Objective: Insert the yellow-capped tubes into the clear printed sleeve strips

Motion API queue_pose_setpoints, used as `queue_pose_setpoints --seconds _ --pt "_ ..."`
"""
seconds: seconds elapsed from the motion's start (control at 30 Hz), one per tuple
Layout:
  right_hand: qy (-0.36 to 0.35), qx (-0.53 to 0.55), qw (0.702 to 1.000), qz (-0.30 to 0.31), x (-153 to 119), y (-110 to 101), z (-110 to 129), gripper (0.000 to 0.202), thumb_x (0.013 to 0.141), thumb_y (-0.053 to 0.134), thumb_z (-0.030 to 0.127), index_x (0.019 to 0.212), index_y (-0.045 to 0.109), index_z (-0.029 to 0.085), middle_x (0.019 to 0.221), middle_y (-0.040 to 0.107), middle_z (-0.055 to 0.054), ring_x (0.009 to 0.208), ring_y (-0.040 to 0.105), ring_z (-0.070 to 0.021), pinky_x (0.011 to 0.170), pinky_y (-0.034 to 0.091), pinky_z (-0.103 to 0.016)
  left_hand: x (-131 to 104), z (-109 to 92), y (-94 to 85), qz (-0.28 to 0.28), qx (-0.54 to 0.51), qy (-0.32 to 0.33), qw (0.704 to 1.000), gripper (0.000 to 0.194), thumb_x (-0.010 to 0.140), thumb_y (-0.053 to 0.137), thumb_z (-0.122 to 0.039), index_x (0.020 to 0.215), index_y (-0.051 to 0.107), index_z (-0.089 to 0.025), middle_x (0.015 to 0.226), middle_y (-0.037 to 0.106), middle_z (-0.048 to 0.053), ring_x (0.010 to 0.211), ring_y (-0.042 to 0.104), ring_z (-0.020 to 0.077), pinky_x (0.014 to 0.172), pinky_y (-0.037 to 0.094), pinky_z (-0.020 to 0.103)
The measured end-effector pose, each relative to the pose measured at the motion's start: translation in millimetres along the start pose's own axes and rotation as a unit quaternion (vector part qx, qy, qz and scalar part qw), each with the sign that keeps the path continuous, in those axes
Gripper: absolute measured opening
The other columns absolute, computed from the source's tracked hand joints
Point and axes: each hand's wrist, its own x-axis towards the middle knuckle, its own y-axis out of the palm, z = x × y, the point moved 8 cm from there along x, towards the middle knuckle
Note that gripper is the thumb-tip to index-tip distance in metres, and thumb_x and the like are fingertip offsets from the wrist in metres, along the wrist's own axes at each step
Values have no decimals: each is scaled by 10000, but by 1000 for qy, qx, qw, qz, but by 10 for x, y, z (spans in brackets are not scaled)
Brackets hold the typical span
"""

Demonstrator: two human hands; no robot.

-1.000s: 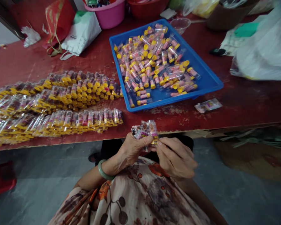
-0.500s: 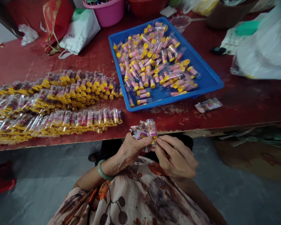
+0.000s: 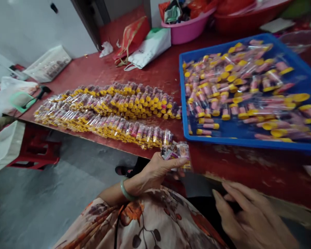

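Observation:
My left hand (image 3: 158, 168), with a green bangle at its wrist, is closed around a small bunch of printed plastic sleeves (image 3: 182, 150) just off the table's front edge. One sleeve stands upright beneath the thumb, with some yellow showing low on it; whether a tube is inside is unclear. To the lower right, my right hand (image 3: 251, 214) hangs near the edge, slightly blurred, fingers apart and holding nothing visible. Beyond them lies a blue tray (image 3: 209, 138) of loose clear tubes (image 3: 224, 98) with pink contents and yellow caps. Rows of labelled yellow-capped tubes (image 3: 114, 107) are stacked to its left.
On the red table (image 3: 93, 69) are a white bag (image 3: 151, 48), a red bag (image 3: 133, 34) and a pink basin (image 3: 191, 29). A red basin (image 3: 238, 22) stands beyond the tray. Red stools (image 3: 38, 145) are on the floor at left.
The view has swung left. My right hand has come away from the sleeves and moved right, its fingers parted. My left hand keeps hold of the sleeves.

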Motion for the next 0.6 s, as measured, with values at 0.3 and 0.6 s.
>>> queue_pose_setpoints --seconds 0.3,0.6 --pt "-75 0 997 -14 31 136 120 225 747 702 82 952 662 165 845 690 -53 696 666 -178 679 527 -300 -439 -1331 -1157 -254 376 244 857 351 659 742 -423 569 528 -160 507 392 -60 484 316 64 466 234 229" --pt "-115 -6 993 20 39 218 140 179 749 685 45 893 653 147 797 705 -46 680 677 -169 713 509 -285 -134 -1664 -1361 -318 666 184 649 424 643 699 -372 443 364 -204 441 253 -54 511 353 115 527 221 269"
